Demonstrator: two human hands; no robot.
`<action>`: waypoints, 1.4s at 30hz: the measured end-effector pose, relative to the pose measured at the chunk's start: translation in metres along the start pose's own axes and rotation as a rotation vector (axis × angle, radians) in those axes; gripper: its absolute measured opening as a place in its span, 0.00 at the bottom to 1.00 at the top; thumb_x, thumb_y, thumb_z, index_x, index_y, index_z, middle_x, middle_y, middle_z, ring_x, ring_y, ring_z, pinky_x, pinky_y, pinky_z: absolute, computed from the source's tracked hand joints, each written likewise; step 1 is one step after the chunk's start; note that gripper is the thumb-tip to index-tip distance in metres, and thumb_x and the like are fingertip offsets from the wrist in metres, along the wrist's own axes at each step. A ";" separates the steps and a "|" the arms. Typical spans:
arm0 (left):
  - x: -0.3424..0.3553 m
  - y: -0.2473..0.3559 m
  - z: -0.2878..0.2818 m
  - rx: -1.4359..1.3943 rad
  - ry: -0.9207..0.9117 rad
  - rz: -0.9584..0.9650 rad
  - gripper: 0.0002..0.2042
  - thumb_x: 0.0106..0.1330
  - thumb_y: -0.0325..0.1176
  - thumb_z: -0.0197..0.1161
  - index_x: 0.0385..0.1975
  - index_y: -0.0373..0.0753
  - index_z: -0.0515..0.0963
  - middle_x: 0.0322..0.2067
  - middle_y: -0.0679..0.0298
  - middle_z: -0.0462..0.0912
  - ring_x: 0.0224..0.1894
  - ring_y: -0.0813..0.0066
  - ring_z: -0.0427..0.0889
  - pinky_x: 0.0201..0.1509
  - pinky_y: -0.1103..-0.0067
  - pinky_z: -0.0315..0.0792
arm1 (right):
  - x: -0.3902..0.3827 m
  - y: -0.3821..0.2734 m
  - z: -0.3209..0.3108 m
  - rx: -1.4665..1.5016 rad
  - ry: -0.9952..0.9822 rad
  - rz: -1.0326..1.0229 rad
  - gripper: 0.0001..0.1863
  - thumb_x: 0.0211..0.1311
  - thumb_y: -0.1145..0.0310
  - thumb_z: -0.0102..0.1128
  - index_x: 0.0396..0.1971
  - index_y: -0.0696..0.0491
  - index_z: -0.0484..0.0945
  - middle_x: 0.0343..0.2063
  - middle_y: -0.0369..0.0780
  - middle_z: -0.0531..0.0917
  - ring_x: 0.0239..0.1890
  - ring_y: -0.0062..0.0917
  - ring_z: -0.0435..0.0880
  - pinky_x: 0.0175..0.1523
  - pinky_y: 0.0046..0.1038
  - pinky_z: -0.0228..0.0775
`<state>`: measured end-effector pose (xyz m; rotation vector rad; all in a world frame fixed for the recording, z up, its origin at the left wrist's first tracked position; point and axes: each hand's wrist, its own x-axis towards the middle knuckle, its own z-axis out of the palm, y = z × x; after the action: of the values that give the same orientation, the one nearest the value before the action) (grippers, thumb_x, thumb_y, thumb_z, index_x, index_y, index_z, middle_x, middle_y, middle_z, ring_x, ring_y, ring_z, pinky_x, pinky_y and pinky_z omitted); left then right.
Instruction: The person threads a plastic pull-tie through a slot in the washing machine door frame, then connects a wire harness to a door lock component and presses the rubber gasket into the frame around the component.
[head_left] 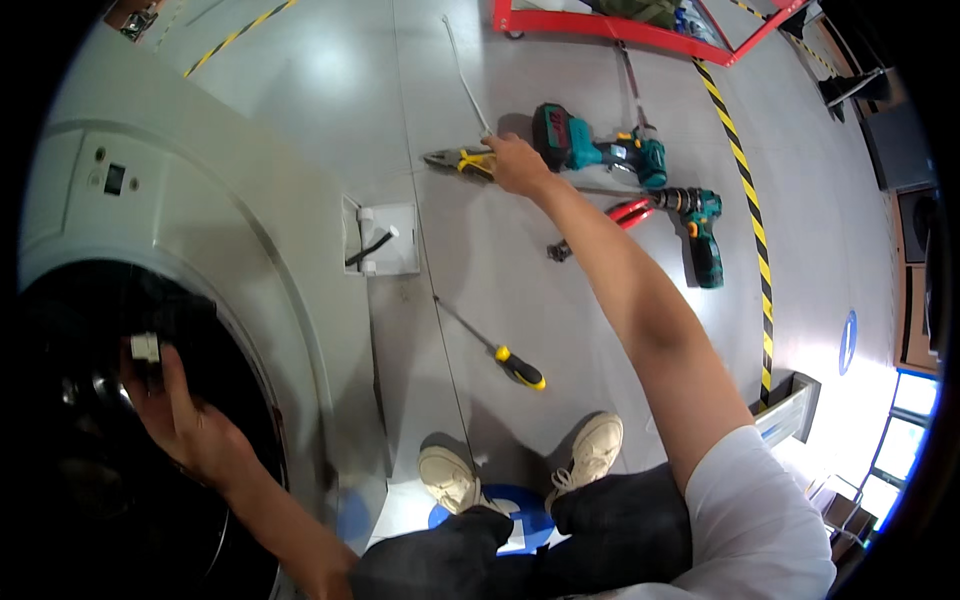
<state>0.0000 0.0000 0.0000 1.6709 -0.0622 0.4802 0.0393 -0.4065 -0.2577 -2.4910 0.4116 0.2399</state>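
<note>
My left hand [185,415] grips a small black part with a white block [146,348] in front of the dark round opening of a white front-loading machine [250,190]. My right hand [515,162] reaches across the floor, fingertips pinched on the end of a thin white strip [462,75], just above yellow-handled pliers [460,160]. To the right lie two teal cordless drills [650,155] [705,250] and a red-handled tool [625,215]. A yellow and black screwdriver [515,365] rests nearer my feet.
A white box-like piece [395,255] sits beside the machine. A red cart [560,22] stands at the top. Striped floor tape [750,210] runs along the right, near dark objects and a grey rail [800,395] by my right arm. My shoes [590,450] are at the bottom.
</note>
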 end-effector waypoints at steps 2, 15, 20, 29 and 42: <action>-0.009 -0.006 -0.014 -0.002 0.016 -0.026 0.22 0.63 0.23 0.60 0.58 0.33 0.66 0.45 0.58 0.77 0.47 0.73 0.76 0.49 0.81 0.71 | 0.008 0.010 0.016 -0.099 0.015 -0.056 0.26 0.66 0.57 0.49 0.63 0.44 0.62 0.60 0.52 0.65 0.63 0.49 0.62 0.62 0.45 0.61; 0.000 -0.001 0.005 0.105 0.023 -0.011 0.23 0.66 0.28 0.59 0.60 0.32 0.64 0.52 0.58 0.73 0.53 0.70 0.71 0.56 0.77 0.66 | 0.042 0.012 0.005 -0.022 0.455 0.007 0.14 0.56 0.72 0.59 0.44 0.57 0.76 0.42 0.48 0.80 0.42 0.40 0.81 0.48 0.34 0.74; -0.004 0.007 0.017 0.013 -0.006 0.014 0.22 0.63 0.23 0.60 0.58 0.31 0.66 0.47 0.60 0.75 0.50 0.74 0.73 0.57 0.81 0.65 | -0.025 -0.039 -0.081 0.464 0.666 -0.066 0.11 0.53 0.72 0.65 0.36 0.60 0.79 0.28 0.45 0.83 0.32 0.33 0.83 0.39 0.29 0.74; 0.003 0.013 0.020 -0.282 -0.069 -0.108 0.19 0.60 0.21 0.62 0.52 0.36 0.72 0.45 0.64 0.76 0.48 0.74 0.74 0.55 0.81 0.68 | -0.150 -0.123 -0.222 0.685 0.772 -0.584 0.08 0.63 0.67 0.59 0.36 0.57 0.79 0.26 0.32 0.80 0.27 0.13 0.75 0.38 0.18 0.69; 0.000 0.024 0.014 -0.508 -0.213 -0.139 0.18 0.61 0.19 0.62 0.52 0.33 0.70 0.39 0.66 0.77 0.42 0.82 0.76 0.50 0.84 0.70 | -0.202 -0.267 -0.204 1.125 0.088 -0.636 0.17 0.68 0.58 0.53 0.40 0.58 0.79 0.19 0.30 0.72 0.17 0.11 0.66 0.24 0.14 0.59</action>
<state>-0.0038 -0.0170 0.0214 1.2094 -0.2063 0.1588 -0.0424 -0.2717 0.1020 -1.4007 -0.2074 -0.2969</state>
